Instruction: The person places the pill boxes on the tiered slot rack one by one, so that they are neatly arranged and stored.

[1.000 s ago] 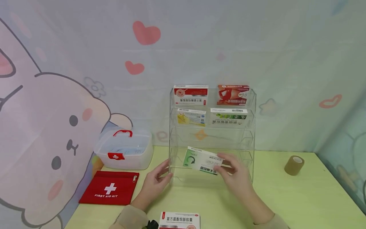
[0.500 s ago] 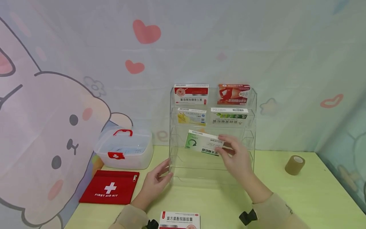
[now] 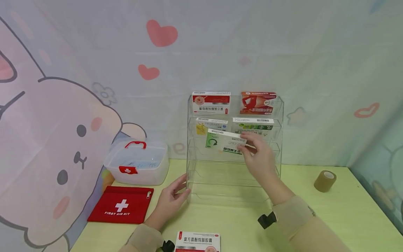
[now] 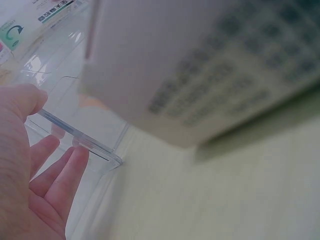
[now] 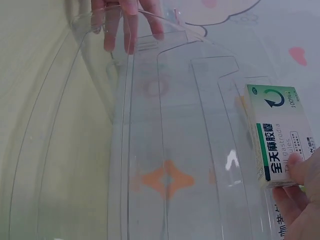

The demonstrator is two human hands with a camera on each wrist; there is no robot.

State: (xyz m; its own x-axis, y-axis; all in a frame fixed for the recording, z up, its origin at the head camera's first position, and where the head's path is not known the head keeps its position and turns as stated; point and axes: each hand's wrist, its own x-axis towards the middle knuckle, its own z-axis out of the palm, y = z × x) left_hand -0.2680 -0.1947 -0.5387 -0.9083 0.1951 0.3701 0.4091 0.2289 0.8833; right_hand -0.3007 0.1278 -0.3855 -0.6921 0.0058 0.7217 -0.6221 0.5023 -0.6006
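Note:
My right hand (image 3: 259,154) pinches a white and green medicine box (image 3: 224,141) by one end, thumb in front and fingers behind. The box is tilted and hangs before the clear acrylic rack (image 3: 233,171), around its second and third tiers. In the right wrist view, the box (image 5: 280,135) shows a green band with a curved arrow. My left hand (image 3: 171,199) grips the rack's lower left side edge. The left wrist view shows that hand (image 4: 45,155) with its thumb and fingers on opposite sides of the edge.
Red boxes (image 3: 211,103) (image 3: 258,103) fill the top tier; a yellow box (image 3: 201,127) and a green-white box (image 3: 253,120) sit below. A medicine box (image 3: 197,241) lies at the front. A first-aid case (image 3: 138,175), red pouch (image 3: 121,206) and brown tape roll (image 3: 324,181) stand around.
The right hand has lifted the green and white medicine box from the rack's lower tiers to just below the second tier. The left hand stays on the rack's side.

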